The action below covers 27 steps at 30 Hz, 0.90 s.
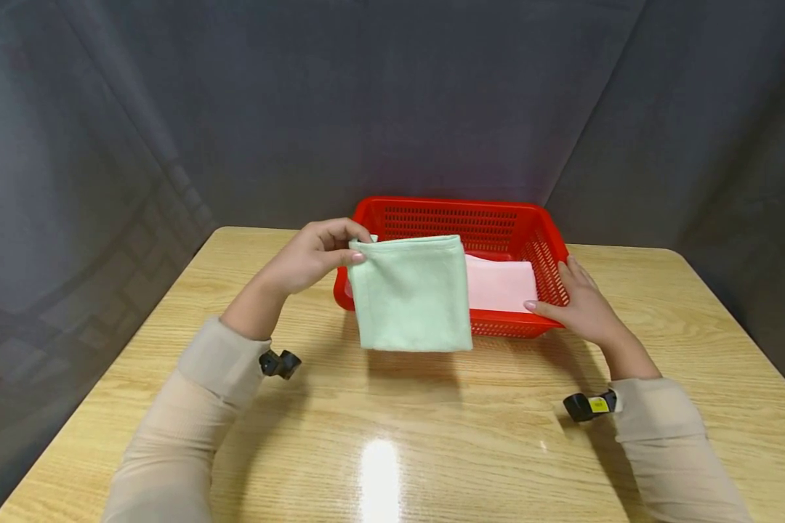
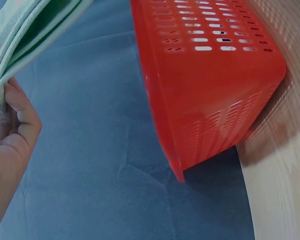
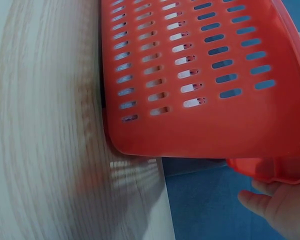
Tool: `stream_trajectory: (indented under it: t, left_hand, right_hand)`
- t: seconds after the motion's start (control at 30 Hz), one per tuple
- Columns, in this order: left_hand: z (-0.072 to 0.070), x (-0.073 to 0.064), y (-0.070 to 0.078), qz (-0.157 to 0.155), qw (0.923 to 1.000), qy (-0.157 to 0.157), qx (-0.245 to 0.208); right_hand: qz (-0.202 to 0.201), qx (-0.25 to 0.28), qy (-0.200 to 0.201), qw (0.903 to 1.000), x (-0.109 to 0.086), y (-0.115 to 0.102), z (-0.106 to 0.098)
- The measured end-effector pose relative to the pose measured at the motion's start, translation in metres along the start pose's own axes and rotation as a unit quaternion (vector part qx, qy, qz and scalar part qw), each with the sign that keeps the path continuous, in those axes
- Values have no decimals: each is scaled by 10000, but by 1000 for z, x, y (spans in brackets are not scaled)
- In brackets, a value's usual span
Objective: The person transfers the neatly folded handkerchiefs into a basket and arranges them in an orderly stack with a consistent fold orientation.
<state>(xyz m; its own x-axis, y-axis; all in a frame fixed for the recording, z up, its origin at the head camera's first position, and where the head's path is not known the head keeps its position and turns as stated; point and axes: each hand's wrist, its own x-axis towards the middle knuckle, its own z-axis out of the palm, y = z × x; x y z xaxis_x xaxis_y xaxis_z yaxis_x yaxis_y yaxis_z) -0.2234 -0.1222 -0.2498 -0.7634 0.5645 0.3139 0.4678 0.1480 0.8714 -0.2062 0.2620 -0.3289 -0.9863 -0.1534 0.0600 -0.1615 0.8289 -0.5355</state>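
Note:
A folded pale green cloth (image 1: 411, 294) hangs in front of the red plastic basket (image 1: 458, 207). My left hand (image 1: 310, 254) pinches its upper left corner between thumb and fingers. In the left wrist view, the cloth's layered edges (image 2: 20, 45) show above the left hand (image 2: 12, 120). Folded pink cloth (image 1: 500, 285) lies inside the basket, partly hidden behind the green one. My right hand (image 1: 582, 305) grips the basket's front right corner, thumb at the front rim and fingers along the right side. The right wrist view catches only part of the right hand (image 3: 285, 207) beside the rim.
The basket stands near the back of a light wooden table (image 1: 484, 450). Grey curtain (image 1: 392, 109) hangs behind and on both sides. Small black cameras (image 1: 280, 364) sit at both wrists.

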Motion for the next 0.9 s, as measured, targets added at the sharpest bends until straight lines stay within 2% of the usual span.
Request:
stream_trajectory:
  t: [0.23, 0.47, 0.67, 0.9]
  left_hand:
    - [-5, 6, 2, -58, 9997, 248, 37]
    - [-7, 11, 3, -126, 9979, 591, -227]
    - [-9, 14, -2, -53, 9945, 954, -422]
    - [-12, 18, -3, -143, 9889, 1347, -613]
  right_hand:
    - [-83, 1, 43, 10000, 0, 2, 1]
    - [18, -46, -29, 10000, -1, 4, -1]
    - [-17, -59, -23, 10000, -4, 4, -2]
    - [14, 3, -55, 10000, -5, 2, -3]
